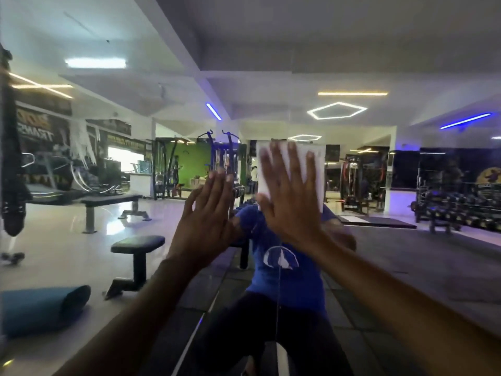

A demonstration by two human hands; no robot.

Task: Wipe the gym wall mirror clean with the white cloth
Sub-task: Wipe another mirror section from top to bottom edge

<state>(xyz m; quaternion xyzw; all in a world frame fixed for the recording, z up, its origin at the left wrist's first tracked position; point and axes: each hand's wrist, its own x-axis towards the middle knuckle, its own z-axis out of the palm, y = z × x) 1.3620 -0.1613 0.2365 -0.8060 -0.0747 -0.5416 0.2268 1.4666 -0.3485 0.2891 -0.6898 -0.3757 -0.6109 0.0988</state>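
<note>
The gym wall mirror (pixel 352 63) fills almost the whole view and reflects the gym hall. A folded white cloth (pixel 315 169) lies flat against the glass at centre right. My right hand (pixel 290 196) presses on it with straight, spread fingers. To its left, my left hand (pixel 208 210) is raised with straight fingers near the glass; whether it touches the mirror I cannot tell. Below the hands the mirror shows a person in a blue shirt.
The reflection shows flat benches (pixel 138 248) at left, a blue rolled mat (pixel 40 308) at lower left, dumbbell racks (pixel 447 210) at right and machines at the back. A black hanging strap (pixel 12 164) runs down the left edge.
</note>
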